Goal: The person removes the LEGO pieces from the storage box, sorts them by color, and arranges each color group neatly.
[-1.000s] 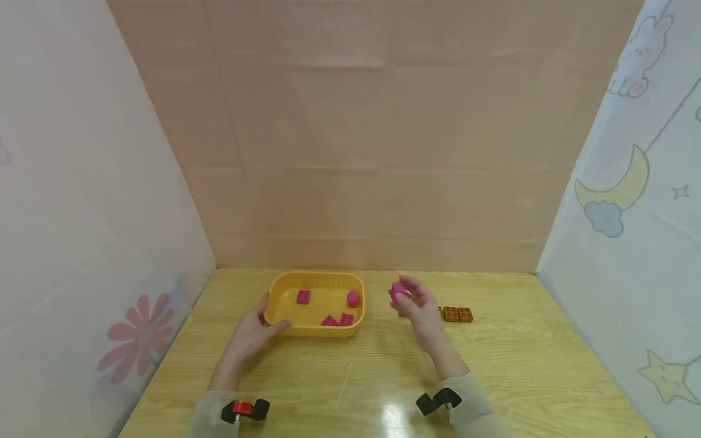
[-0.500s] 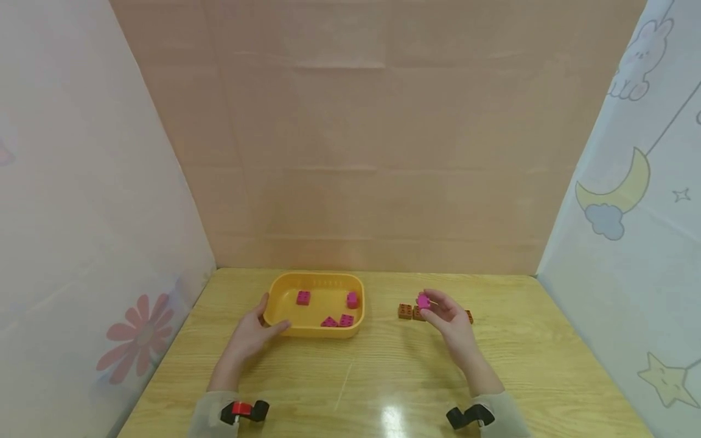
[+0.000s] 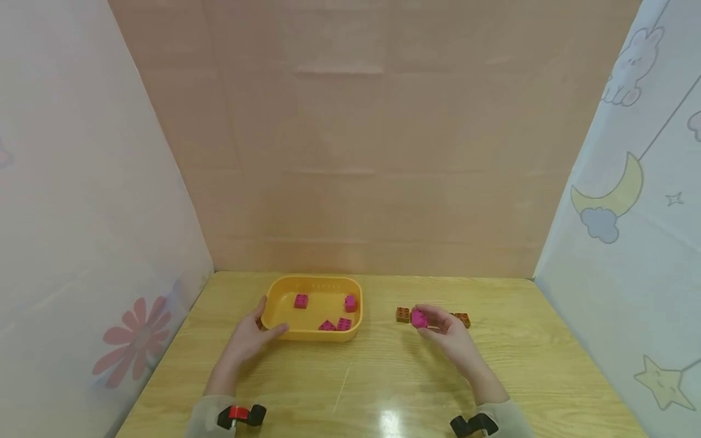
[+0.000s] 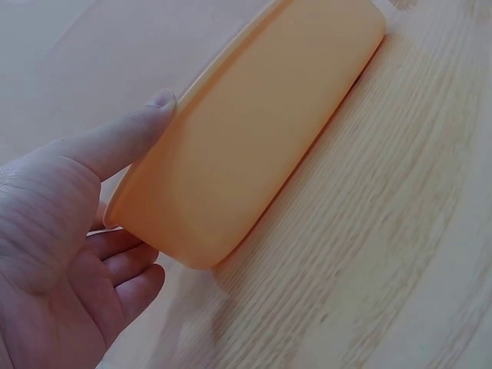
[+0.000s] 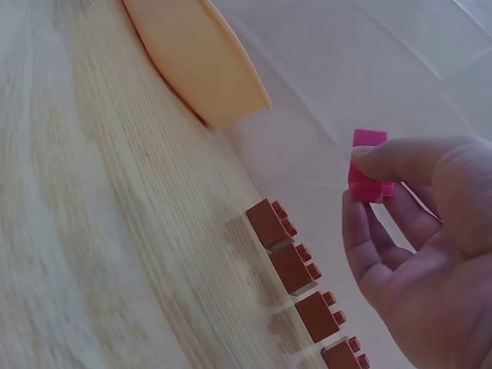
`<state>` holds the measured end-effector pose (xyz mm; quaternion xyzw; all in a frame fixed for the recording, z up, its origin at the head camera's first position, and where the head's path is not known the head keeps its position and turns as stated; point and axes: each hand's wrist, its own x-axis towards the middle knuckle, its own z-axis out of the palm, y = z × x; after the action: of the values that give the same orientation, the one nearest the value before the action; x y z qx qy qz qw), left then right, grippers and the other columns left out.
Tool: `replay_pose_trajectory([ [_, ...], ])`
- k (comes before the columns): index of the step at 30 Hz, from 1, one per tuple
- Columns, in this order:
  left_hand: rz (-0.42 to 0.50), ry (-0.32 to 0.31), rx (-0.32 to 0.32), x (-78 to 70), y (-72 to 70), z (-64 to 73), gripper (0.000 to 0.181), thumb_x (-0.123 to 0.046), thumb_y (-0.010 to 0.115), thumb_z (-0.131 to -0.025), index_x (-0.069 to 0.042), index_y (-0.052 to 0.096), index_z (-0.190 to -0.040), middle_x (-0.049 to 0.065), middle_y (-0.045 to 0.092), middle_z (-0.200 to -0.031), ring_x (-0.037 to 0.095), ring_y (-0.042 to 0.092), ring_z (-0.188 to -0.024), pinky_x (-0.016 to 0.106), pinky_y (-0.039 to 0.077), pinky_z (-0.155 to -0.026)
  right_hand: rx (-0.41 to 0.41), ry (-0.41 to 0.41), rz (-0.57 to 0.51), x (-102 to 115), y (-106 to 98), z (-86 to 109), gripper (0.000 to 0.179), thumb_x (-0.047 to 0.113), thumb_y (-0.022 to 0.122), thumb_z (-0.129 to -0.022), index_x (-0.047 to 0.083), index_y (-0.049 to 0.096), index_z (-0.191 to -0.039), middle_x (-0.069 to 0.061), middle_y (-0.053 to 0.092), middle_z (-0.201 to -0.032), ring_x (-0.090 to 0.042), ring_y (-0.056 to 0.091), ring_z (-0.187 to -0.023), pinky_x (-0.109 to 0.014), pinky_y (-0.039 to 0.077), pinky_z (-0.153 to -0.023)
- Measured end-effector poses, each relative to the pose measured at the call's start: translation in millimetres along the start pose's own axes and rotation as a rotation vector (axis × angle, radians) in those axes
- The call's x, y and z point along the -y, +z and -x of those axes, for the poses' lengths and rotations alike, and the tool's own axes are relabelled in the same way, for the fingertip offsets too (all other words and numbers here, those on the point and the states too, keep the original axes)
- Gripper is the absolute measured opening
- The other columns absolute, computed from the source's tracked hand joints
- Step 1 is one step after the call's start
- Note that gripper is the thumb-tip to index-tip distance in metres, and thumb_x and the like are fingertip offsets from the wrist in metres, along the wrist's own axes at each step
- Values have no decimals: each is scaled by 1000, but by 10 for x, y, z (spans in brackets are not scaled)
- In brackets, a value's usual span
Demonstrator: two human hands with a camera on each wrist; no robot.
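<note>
My left hand [image 3: 249,336] grips the near left corner of a yellow plastic tray [image 3: 306,335]. In the left wrist view its thumb lies on the rim and the fingers reach round the end wall. Several pink toy building bricks [image 3: 301,301] lie loose inside the tray. My right hand [image 3: 453,340] pinches another pink brick [image 5: 369,165] between thumb and fingers, close over a row of brown bricks [image 5: 292,267]. That row stands studs up on the table, and the right hand hides part of it in the head view.
The wood-grain table [image 3: 345,389] ends at a beige cloth backdrop [image 3: 350,182]. Pale printed sheets [image 3: 591,286] close off both sides. The brown row lies right of the tray, with a strip of table between them.
My right hand has carried the pink brick rightward from near the tray, then lower and close over the brown row, turning it. The left hand keeps its grip on the tray.
</note>
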<state>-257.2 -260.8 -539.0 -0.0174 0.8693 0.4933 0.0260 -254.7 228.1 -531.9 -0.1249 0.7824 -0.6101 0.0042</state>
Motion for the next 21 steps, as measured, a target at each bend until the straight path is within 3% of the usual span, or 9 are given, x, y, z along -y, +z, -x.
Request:
replay_pose_trajectory([
  [7,-7,31,1,7,-7,-1,110,-42,82,-96,4,13,-169,26,21,-173,44,31,-156,54,33,-122,55,46,23,10,38,21,52,8,77,-99,5,61,-149,-17,65,-143,-32,60,-133,-24,56,-99],
  [13,-10,30,-3,-5,-7,11,110,-41,83,-96,4,13,-169,27,20,-173,44,29,-156,54,32,-123,118,79,35,13,78,40,56,7,78,-98,-1,58,-150,-22,63,-144,-41,63,-129,-31,60,-96],
  [21,-27,41,-3,-17,-14,12,110,-42,82,-97,5,13,-169,27,20,-173,45,29,-156,54,32,-123,86,88,46,21,111,20,53,2,77,-96,-1,61,-147,-25,63,-142,-41,68,-121,-37,63,-93],
])
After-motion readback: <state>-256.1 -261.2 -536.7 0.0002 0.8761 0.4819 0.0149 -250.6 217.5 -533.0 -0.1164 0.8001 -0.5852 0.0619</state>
